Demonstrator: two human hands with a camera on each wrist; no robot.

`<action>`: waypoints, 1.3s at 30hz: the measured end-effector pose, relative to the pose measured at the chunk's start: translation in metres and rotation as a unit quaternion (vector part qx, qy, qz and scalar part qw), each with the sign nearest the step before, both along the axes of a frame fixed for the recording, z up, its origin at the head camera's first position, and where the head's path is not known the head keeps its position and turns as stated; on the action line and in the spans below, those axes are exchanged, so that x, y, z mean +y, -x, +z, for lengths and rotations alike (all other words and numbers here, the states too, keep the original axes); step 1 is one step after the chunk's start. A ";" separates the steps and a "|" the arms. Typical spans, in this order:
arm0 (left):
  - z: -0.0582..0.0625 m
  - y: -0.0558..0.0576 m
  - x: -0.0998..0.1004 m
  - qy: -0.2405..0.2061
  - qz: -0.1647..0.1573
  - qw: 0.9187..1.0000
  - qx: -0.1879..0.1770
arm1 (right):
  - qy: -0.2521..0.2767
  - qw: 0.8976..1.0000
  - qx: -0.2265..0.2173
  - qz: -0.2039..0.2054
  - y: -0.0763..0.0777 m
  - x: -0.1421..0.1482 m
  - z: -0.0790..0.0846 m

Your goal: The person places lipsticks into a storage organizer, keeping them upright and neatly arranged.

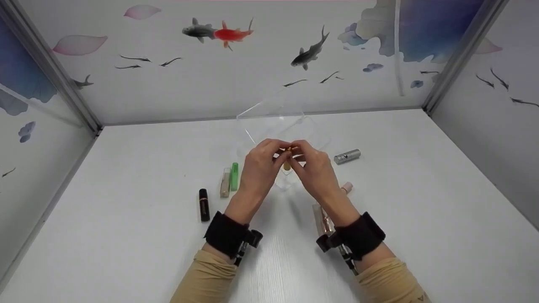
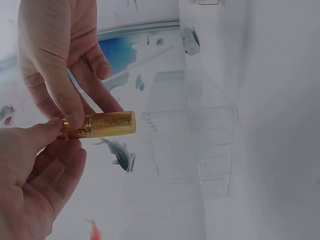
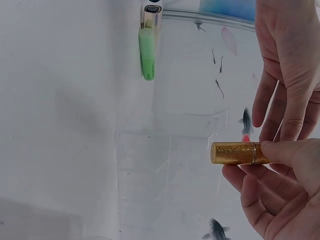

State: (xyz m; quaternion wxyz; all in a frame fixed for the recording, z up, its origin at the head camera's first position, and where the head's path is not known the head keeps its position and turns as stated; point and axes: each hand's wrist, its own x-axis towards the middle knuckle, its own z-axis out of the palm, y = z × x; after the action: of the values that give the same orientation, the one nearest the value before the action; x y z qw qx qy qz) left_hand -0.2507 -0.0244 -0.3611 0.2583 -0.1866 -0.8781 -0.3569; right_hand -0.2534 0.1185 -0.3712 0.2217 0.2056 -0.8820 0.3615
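Both hands meet at the middle of the table on a gold lipstick tube. The left hand pinches it between thumb and fingers. From the other side, the right hand also pinches the tube, its thumb laid along the gold surface in the right wrist view. One glittery end sticks out past the fingertips, with a thin ring around the tube next to them; the other end is hidden by the fingers. A clear plastic organizer stands just beyond and below the hands.
Left of the hands lie a black tube, a clear-and-beige tube and a green tube. To the right lie a silver cylinder, a pink-ended tube and a shiny rose-gold tube, partly under the right forearm. Printed panels wall the table.
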 end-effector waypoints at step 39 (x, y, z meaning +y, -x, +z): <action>-0.022 0.003 0.000 0.138 0.058 0.989 0.011 | -0.074 0.997 -0.001 -0.030 0.004 -0.001 -0.027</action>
State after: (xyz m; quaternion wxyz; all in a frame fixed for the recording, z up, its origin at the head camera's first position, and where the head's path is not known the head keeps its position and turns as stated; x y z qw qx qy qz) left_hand -0.2538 -0.0247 -0.3832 0.2596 -0.1733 -0.9255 -0.2147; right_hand -0.2577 0.1171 -0.3977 0.2159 0.1945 -0.9124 0.2883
